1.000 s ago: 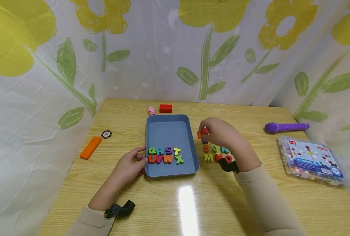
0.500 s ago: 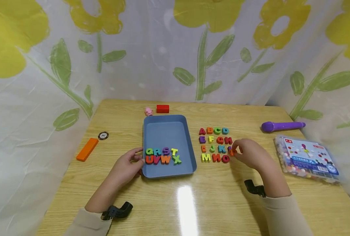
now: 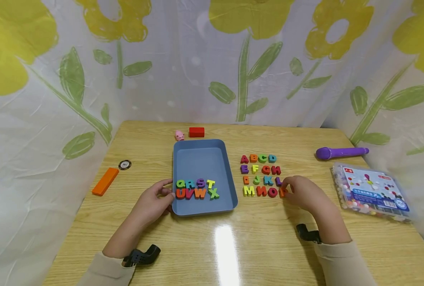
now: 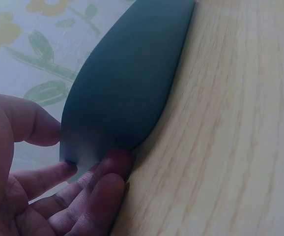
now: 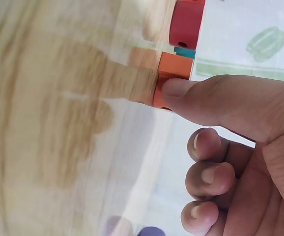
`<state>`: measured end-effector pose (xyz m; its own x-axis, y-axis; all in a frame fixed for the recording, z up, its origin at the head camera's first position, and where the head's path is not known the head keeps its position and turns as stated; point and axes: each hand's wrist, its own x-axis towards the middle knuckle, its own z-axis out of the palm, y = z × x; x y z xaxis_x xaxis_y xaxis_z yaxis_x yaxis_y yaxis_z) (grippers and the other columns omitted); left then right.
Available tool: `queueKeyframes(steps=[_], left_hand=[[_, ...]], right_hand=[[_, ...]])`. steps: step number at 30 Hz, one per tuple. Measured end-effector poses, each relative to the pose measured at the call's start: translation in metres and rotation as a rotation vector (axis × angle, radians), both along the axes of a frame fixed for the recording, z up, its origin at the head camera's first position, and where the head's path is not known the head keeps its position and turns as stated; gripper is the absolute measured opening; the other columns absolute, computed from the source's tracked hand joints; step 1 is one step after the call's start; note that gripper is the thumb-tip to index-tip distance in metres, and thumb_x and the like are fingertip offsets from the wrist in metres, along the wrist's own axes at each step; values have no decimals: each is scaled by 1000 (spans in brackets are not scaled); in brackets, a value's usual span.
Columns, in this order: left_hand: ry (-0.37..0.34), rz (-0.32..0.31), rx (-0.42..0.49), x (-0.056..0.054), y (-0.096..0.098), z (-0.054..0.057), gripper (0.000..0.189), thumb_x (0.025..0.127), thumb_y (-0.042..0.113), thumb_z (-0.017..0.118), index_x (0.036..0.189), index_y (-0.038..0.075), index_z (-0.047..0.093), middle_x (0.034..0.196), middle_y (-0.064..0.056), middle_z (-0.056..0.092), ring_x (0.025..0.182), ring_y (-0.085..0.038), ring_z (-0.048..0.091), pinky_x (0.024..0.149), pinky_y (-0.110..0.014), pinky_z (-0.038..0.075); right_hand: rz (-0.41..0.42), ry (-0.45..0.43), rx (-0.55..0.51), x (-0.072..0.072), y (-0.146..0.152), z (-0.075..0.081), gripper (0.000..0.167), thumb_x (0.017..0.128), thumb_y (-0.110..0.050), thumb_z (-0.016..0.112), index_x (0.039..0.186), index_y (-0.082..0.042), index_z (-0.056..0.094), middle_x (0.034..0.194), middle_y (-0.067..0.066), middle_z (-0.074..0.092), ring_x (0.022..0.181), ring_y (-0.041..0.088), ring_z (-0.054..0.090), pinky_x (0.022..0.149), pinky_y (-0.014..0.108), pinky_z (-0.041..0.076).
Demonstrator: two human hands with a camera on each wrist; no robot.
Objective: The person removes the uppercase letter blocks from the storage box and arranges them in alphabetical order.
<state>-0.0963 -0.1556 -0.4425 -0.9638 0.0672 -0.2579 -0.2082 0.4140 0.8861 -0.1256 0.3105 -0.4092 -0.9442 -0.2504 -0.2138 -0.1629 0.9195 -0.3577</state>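
My left hand (image 3: 156, 200) holds the near left side of the blue tray (image 3: 205, 165). In the left wrist view, the thumb is at the tray's rim and the other fingers (image 4: 117, 162) lie against its outer wall. Coloured letters Q to X stand in two rows inside the tray. My right hand (image 3: 301, 192) is at the right end of the bottom letter row on the table. Its thumb presses an orange letter block (image 5: 175, 66), partly covered by the fingers. Just left of that sits the dark red letter O (image 3: 272, 192), with the purple letter L (image 3: 278, 181) above it.
Letters A to O stand in rows right of the tray. A pink pig figure (image 3: 179, 135) and red block (image 3: 196, 132) lie behind it. Leftward are an orange block (image 3: 105, 181) and round chip (image 3: 124, 164); at right, a purple microphone-shaped toy (image 3: 342, 153) and plastic case (image 3: 372, 190).
My right hand has moved from the upper letter rows rightward and down to the bottom row's end, bringing the orange letter beside the O. The left hand stays at the tray.
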Motion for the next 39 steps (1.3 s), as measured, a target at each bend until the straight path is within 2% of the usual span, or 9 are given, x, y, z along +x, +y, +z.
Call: queueKeyframes(steps=[3,7,11,15,21,26,31,35,39], left_hand=[[-1,4,0,1,-1,0,57,105,16,65,161,8,52,126,-23,67,80,-20,70,73,-33,63],[-6,7,-2,4,-2,0,58,105,16,65,161,8,51,127,-23,67,79,-20,70,72,-33,62],[-5,10,-1,5,-3,0,57,106,17,65,161,8,52,126,-22,67,80,-21,69,73,-34,62],[-4,10,-1,5,-4,1,57,106,18,65,161,9,52,125,-21,67,81,-21,70,74,-34,63],[-3,7,-31,4,-4,2,57,106,20,66,161,10,53,127,-21,68,87,-22,70,75,-34,63],[-4,5,-30,2,-4,2,57,106,19,66,160,10,53,127,-21,69,89,-23,69,75,-33,63],[-4,-9,-7,0,-5,1,58,105,17,67,161,9,52,127,-21,69,84,-21,70,74,-33,63],[5,-33,17,0,-6,-1,58,105,15,67,161,8,52,126,-22,69,80,-20,71,73,-34,63],[17,-49,18,0,-7,0,59,106,16,66,161,7,51,127,-22,70,79,-19,71,73,-35,62]], right_hand=[[1,2,4,0,-1,0,15,94,-2,72,109,-5,76,83,6,62,74,22,53,66,35,43],[11,8,22,3,0,9,20,96,-5,76,115,-3,75,84,6,62,74,22,53,66,36,44],[29,27,33,5,-3,25,25,96,-5,78,120,0,73,86,8,63,76,23,54,67,39,46],[48,52,28,0,-15,45,26,96,-4,77,122,0,73,91,9,65,79,24,56,69,41,49],[99,66,7,-18,-58,69,26,101,-8,75,127,-4,74,102,10,70,83,25,59,73,43,53],[206,93,-16,-37,-122,81,30,102,-15,78,131,-8,73,112,8,73,95,27,64,85,45,57],[357,57,-3,-59,-198,76,33,103,-22,79,133,-11,74,119,7,74,101,24,63,91,42,58],[423,-22,40,-74,-247,60,30,104,-27,77,131,-15,75,129,6,74,104,21,64,93,41,58],[463,-87,104,-79,-281,42,29,103,-31,77,130,-19,76,131,2,74,102,18,65,89,38,59]])
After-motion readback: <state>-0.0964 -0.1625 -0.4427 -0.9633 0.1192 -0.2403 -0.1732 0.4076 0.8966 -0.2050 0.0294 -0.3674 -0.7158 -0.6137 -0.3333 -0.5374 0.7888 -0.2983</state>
